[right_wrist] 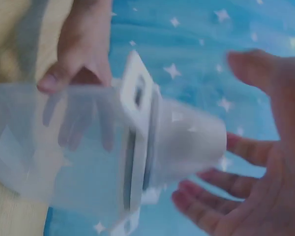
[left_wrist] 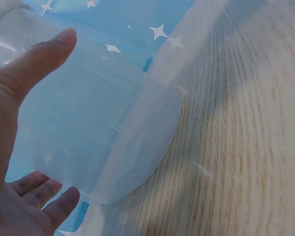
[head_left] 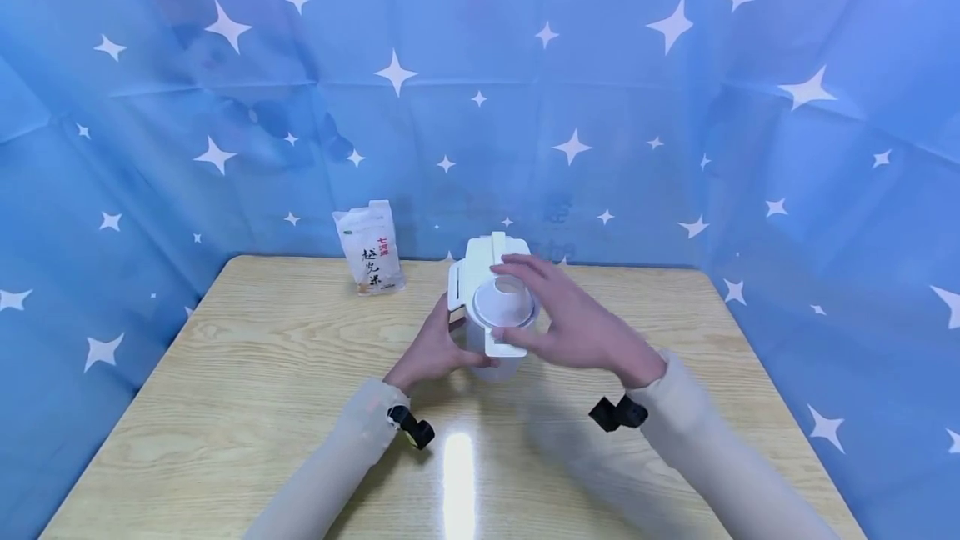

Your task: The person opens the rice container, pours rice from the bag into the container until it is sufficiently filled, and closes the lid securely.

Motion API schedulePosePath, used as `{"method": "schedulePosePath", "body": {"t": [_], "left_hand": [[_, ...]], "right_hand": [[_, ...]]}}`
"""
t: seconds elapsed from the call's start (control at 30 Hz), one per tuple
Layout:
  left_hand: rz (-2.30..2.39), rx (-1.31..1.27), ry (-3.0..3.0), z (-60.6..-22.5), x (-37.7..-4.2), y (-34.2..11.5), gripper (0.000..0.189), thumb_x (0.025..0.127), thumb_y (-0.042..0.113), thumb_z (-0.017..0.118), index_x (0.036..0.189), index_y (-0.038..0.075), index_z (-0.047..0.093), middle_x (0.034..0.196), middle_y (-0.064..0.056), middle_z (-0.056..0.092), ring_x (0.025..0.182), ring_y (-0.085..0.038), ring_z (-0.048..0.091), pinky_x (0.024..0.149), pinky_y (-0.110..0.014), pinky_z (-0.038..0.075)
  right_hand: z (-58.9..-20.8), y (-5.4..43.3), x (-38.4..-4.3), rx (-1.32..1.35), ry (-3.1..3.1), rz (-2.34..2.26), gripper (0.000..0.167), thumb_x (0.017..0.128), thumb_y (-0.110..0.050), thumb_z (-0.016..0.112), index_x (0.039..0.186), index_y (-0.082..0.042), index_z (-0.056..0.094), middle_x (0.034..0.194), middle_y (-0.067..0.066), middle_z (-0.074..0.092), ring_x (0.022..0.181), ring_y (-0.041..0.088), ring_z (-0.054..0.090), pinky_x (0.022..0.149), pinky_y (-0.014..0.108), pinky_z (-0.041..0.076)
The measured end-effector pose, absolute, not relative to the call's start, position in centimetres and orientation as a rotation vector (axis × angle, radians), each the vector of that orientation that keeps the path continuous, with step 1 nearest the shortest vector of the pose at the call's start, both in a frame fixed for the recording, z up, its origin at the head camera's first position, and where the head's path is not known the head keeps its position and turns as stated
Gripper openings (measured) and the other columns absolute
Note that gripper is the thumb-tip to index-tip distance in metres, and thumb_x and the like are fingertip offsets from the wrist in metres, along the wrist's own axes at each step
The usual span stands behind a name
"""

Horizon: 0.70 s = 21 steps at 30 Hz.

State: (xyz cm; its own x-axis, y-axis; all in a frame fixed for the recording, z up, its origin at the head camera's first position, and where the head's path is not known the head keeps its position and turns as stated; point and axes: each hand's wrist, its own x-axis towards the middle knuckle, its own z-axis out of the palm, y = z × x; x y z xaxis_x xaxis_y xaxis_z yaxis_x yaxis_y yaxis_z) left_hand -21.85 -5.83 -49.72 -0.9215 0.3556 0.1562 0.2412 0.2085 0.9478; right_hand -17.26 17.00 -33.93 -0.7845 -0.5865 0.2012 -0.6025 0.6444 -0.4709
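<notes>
A translucent plastic storage canister (left_wrist: 98, 113) stands on the table, with a white lid (head_left: 480, 261) that has flaps at its sides. On the lid is a whitish cup-shaped cap (right_wrist: 191, 140), narrower at its top. My left hand (head_left: 437, 350) grips the canister's body from the left, thumb on the near side and fingers on the far side. Around the cap, my right hand (head_left: 570, 315) reaches in from the right with its fingers spread. In the right wrist view its thumb is apart from the cap, and its fingertips are close to the cap's side.
A white bag of rice (head_left: 371, 248) with dark and red lettering stands at the back of the wooden table (head_left: 247, 382), left of the canister. Blue cloth (head_left: 480, 123) with white stars hangs behind and on both sides.
</notes>
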Motion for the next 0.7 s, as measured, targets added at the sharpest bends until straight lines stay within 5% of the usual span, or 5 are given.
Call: {"method": "schedulePosePath", "body": {"t": [0.23,0.7], "left_hand": [[1.843,0.58,2.359,-49.6,-21.5,-5.6,0.128,0.06,0.023,0.101,0.158,0.043,0.02,0.157,0.011,0.038,0.15,-0.022,0.035,0.122,-0.055,0.039],[1.888,0.448,2.347,-49.6,-20.2,-4.9,0.122,0.064,0.032,0.1,0.158,0.037,0.022,0.158,0.008,0.036,0.152,-0.025,0.035,0.124,-0.052,0.037]], "right_hand": [[-34.7,19.6,-20.8,0.98,-2.757,1.107,0.054,0.102,-0.038,0.063,0.151,-0.019,0.05,0.156,0.002,0.049,0.142,0.029,0.049,0.115,0.054,0.047],[-33.8,19.5,-24.8,1.179,-2.77,0.87,0.052,0.101,-0.022,0.064,0.151,-0.015,0.049,0.158,0.008,0.049,0.146,0.034,0.045,0.117,0.057,0.045]]}}
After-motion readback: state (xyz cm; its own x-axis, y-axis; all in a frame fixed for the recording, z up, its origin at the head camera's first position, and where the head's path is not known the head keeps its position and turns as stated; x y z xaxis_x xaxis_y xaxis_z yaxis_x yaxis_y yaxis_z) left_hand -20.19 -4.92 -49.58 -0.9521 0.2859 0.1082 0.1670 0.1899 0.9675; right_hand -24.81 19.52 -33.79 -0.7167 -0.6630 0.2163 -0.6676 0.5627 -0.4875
